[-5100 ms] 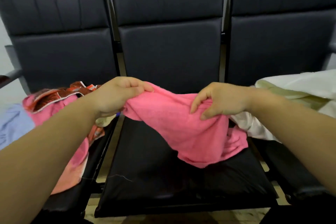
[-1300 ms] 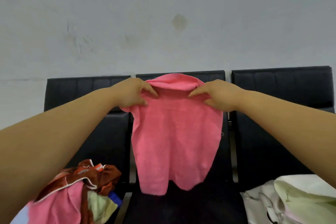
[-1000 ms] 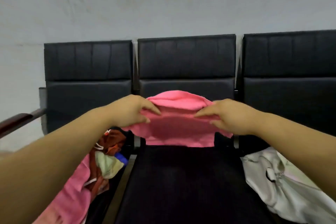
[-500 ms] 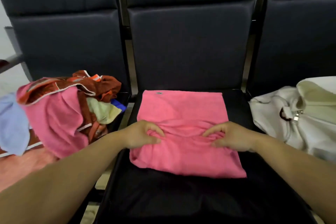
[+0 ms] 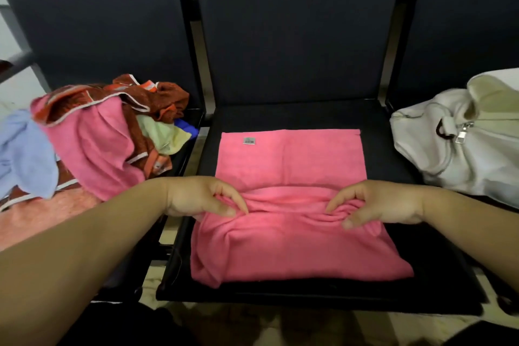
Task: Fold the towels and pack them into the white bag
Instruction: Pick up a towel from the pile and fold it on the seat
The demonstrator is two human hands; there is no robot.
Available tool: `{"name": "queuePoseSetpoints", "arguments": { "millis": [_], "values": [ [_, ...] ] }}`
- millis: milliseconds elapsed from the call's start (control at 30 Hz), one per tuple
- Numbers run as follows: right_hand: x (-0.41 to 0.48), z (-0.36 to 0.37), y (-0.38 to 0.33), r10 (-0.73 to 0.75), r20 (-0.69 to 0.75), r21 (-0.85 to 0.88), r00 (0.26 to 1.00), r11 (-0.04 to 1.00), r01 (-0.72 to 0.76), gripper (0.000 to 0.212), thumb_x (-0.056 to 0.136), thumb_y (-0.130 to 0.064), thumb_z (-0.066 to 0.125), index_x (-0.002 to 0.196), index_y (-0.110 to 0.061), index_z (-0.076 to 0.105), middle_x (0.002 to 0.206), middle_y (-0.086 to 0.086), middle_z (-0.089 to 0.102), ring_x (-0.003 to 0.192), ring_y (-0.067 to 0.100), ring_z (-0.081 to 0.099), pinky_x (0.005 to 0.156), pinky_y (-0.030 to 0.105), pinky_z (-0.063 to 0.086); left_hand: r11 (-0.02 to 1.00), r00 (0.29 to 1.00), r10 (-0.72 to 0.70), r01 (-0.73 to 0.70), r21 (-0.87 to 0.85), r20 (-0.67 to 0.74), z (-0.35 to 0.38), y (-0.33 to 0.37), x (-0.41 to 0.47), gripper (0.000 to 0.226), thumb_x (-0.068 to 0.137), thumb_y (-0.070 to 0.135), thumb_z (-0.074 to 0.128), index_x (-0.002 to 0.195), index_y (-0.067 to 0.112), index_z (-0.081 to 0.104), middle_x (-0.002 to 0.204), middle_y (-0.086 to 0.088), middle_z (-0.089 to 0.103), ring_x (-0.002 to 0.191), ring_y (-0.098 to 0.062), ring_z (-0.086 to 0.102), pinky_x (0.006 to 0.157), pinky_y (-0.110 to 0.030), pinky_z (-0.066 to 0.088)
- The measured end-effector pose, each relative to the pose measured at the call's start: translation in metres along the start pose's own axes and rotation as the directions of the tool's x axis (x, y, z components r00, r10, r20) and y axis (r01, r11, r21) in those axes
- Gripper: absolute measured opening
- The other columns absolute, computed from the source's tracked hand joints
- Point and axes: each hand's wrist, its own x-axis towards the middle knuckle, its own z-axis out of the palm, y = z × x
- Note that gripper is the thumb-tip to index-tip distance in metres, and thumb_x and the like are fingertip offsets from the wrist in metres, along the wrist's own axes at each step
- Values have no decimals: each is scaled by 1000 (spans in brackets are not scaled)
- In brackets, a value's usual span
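Progress looks slight, judged from how things lie. One pink towel (image 5: 289, 177) is spread on the middle seat (image 5: 421, 275) of a row of dark chairs. Its far edge lies flat and square, with a small label (image 5: 249, 141) near the far left corner, while the near half is rumpled and reaches almost to the seat's front edge.

A raised ridge of cloth runs across the towel's middle, and both hands are on it. The left hand (image 5: 202, 199) pinches the ridge between thumb and fingertips at the towel's left side, and the right hand (image 5: 376, 205) pinches it the same way at the right. This looks like the first fold being made, not yet laid down.

Much is left to do. On the left seat a heap of unfolded towels (image 5: 106, 135) waits (pink, rust-patterned, pale green, dark blue and light blue among them). The white bag (image 5: 449, 149) slumps on the right seat, well apart from the hands. Something pale cream shows at its top, but I cannot tell whether that is a packed towel or part of the bag.
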Motion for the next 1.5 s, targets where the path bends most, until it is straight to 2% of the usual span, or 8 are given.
{"name": "queuePoseSetpoints", "arguments": {
  "millis": [133, 267, 400, 533, 733, 967, 1333, 1500],
  "values": [
    [-6, -10, -6, 18, -94, 31, 995, 999, -15, 29, 80, -21, 85, 105, -34, 78, 119, -17, 70, 117, -7, 58, 99, 7, 40, 993, 990, -2, 18, 113, -138, -2, 10, -1, 19, 92, 21, 73, 106, 33, 78, 108, -4, 73, 95, -7, 65, 91, -25, 51],
    [0, -17, -6, -4, -294, -160, 956, 986, -45, 17, 87, -20, 79, 97, -34, 80, 99, -11, 76, 97, 6, 68, 82, 7, 47, 979, 966, -38, 87, 182, -257, -4, 15, 5, 17, 93, 30, 73, 109, 33, 78, 116, 16, 73, 114, 3, 62, 109, -23, 43],
    [10, -23, -4, 8, -401, -173, 916, 981, -84, 17, 86, -15, 78, 91, -31, 78, 87, -16, 72, 84, -2, 66, 68, 4, 42, 994, 898, -28, 71, 83, -439, -7, 18, 17, 15, 97, 30, 67, 106, 24, 79, 93, 16, 74, 74, 9, 64, 62, -6, 48],
    [23, -28, 2, 40, -468, -124, 883, 986, -111, 22, 83, -12, 80, 97, -29, 75, 88, -21, 64, 79, -11, 59, 66, 3, 38, 995, 828, -31, 77, 59, -560, -16, 12, 25, 11, 95, 14, 69, 100, 19, 77, 79, 9, 69, 63, 1, 60, 54, -15, 47],
    [38, -40, 8, 96, -596, 97, 797, 994, -47, 16, 81, -17, 85, 89, -27, 76, 96, -6, 71, 94, 13, 68, 73, 17, 49, 990, 818, -9, 89, 113, -575, -39, 10, 24, 18, 83, 4, 79, 94, 18, 76, 72, 0, 68, 61, -11, 59, 57, -22, 47],
    [49, -64, 8, 229, -545, 559, 806, 816, 146, 18, 85, -11, 79, 102, -10, 74, 108, 18, 75, 99, 32, 71, 99, 52, 53, 999, 652, 37, 3, 51, -757, -58, 9, 43, 12, 82, 6, 81, 80, 17, 77, 75, -1, 76, 69, -11, 67, 72, -30, 54],
    [72, -76, 12, 180, -814, 283, 552, 953, 106, 13, 92, -19, 73, 94, -32, 73, 103, -7, 72, 97, 11, 69, 89, 36, 57, 998, 839, 13, -47, -48, -544, -89, 7, 40, 15, 83, -4, 77, 95, 6, 77, 92, -16, 76, 79, -20, 68, 74, -33, 54],
    [76, -78, 12, 150, -850, 182, 504, 983, 14, 11, 94, -20, 70, 102, -27, 72, 92, -15, 68, 91, 7, 66, 76, 26, 52, 991, 665, 9, -103, -81, -747, -92, 6, 61, 17, 87, 0, 75, 79, 14, 77, 80, -8, 76, 75, -19, 69, 79, -40, 56]
  ]
}}
